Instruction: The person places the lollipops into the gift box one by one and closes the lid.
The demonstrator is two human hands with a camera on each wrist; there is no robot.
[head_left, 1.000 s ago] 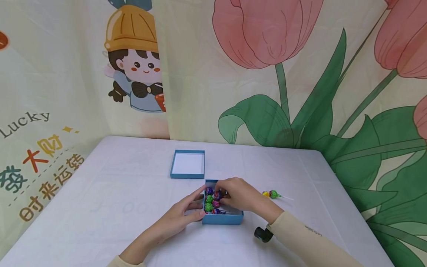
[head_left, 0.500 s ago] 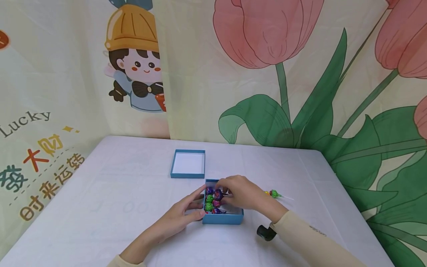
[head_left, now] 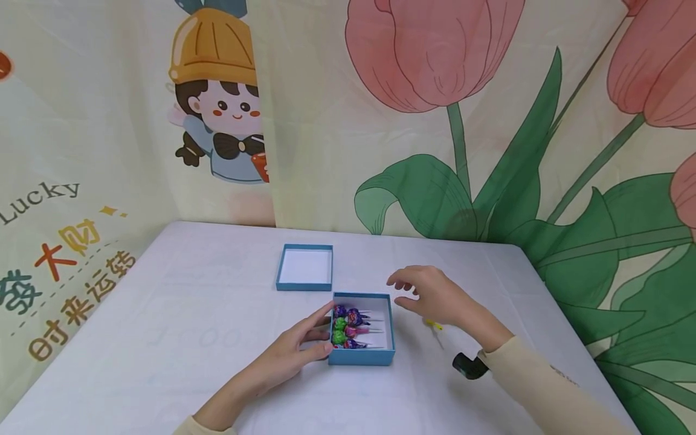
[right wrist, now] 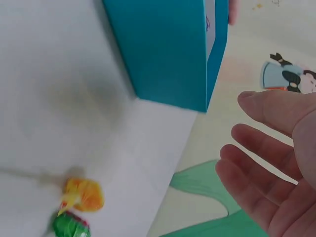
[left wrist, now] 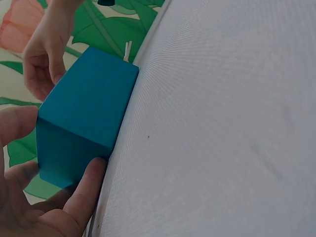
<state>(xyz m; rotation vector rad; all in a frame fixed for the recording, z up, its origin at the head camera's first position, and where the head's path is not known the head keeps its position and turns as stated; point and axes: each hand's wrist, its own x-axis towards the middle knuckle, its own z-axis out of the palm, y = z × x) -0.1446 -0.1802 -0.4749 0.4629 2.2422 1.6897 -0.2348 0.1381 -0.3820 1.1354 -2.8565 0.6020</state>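
In the head view, a blue box stands on the white table and holds several wrapped lollipops, among them a purple one, a green one and a pink one. My left hand rests against the box's left wall, its fingers extended along it and the thumb at the near corner. Beyond the box's right side, my right hand hovers with loosely bent fingers, holding nothing. Below it, a yellow lollipop and a green-wrapped lollipop lie on the table in the right wrist view.
A shallow blue lid, its white inside facing up, lies behind the box to the left. The white tablecloth reaches back to a printed fabric backdrop. A black device sits at the right wrist.
My right hand has let go of the purple lollipop inside the box and moved out to the right, fingers loosened. The left hand stays at the box's left side.
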